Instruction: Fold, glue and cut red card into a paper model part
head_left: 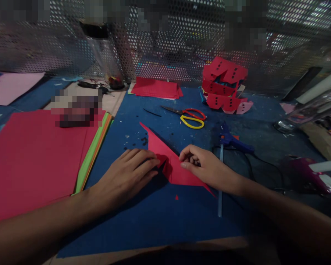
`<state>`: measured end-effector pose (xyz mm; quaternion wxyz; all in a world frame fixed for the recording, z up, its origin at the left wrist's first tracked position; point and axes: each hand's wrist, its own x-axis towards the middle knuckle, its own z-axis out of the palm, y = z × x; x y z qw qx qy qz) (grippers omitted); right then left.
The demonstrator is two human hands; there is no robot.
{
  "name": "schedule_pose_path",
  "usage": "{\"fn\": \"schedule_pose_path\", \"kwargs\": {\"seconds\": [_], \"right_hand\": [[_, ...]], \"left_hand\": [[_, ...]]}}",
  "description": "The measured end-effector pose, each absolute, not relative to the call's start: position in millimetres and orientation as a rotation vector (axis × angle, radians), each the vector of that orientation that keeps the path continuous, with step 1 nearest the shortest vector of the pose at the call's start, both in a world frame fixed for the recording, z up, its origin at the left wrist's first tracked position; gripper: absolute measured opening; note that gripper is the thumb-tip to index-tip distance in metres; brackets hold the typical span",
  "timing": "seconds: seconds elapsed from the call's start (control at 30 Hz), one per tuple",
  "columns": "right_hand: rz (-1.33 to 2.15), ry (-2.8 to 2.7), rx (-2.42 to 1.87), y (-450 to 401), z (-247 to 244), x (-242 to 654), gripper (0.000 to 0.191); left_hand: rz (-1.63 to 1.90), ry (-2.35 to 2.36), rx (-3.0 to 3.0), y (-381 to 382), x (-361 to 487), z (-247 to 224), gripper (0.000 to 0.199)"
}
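A cut and folded piece of red paper (182, 175) lies in the middle of the blue work surface, its long pointed ends reaching up-left and down-right. My left hand (138, 167) is closed at its left side, fingertips and thumb pinching the paper near a notch. On the right, my right hand (202, 165) holds the upper edge between thumb and curled fingers. A tiny red scrap (177, 197) sits just below the paper. Scissors (191, 117) with one red and one yellow handle rest beyond it.
A blue glue gun (231, 141) with a glue stick and cord lies right. Large red sheets (38, 158) are stacked left. Behind are red paper strips (156, 88), folded red pieces with black dots (226, 88), a clear container (106, 55) and a perforated metal panel (176, 44).
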<state>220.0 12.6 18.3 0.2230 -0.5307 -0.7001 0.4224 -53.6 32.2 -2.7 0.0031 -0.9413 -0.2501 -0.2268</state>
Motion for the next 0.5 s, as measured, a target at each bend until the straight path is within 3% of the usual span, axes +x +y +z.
{"fn": "schedule_pose_path", "kwargs": {"seconds": [0.5], "right_hand": [[1.392, -1.779, -1.319, 16.2, 25.0, 220.9, 0.009]], "left_hand": [[-0.759, -0.832, -2.884, 32.5, -56.1, -3.6, 0.024]]}}
